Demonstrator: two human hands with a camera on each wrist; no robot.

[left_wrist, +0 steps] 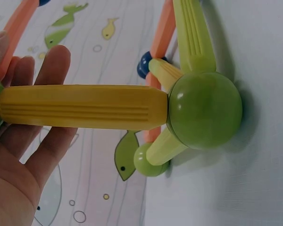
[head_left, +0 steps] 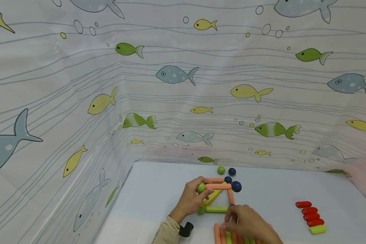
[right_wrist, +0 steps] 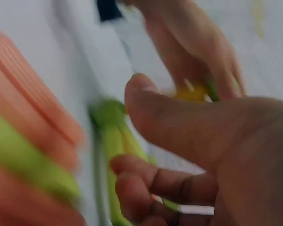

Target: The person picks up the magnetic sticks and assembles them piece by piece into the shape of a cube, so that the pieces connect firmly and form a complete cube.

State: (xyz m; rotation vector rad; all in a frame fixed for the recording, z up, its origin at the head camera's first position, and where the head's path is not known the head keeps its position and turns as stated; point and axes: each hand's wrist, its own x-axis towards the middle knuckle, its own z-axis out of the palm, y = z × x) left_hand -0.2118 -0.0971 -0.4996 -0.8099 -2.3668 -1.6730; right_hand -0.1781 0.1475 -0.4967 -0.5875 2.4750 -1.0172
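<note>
A frame of magnetic-looking rods and balls stands on the table, with orange rods [head_left: 218, 186], a yellow rod [left_wrist: 85, 107], light green rods [head_left: 216, 209] and dark blue balls [head_left: 236, 186]. My left hand [head_left: 190, 196] holds it at an upper green ball [head_left: 201, 187], where an orange rod joins. A lower green ball [left_wrist: 205, 110] rests on the table at the yellow rod's other end. My right hand [head_left: 247, 222] hovers over a row of loose orange and green rods [head_left: 217, 234]. In the right wrist view its thumb and fingers are apart, with nothing seen between them.
Behind the frame lie a loose green ball [head_left: 221, 170] and a dark blue ball [head_left: 232, 171]. Several short red rods [head_left: 310, 216] and a yellow-green one [head_left: 318, 229] lie at the right. A fish-patterned curtain [head_left: 170, 101] surrounds the white table [head_left: 271, 189].
</note>
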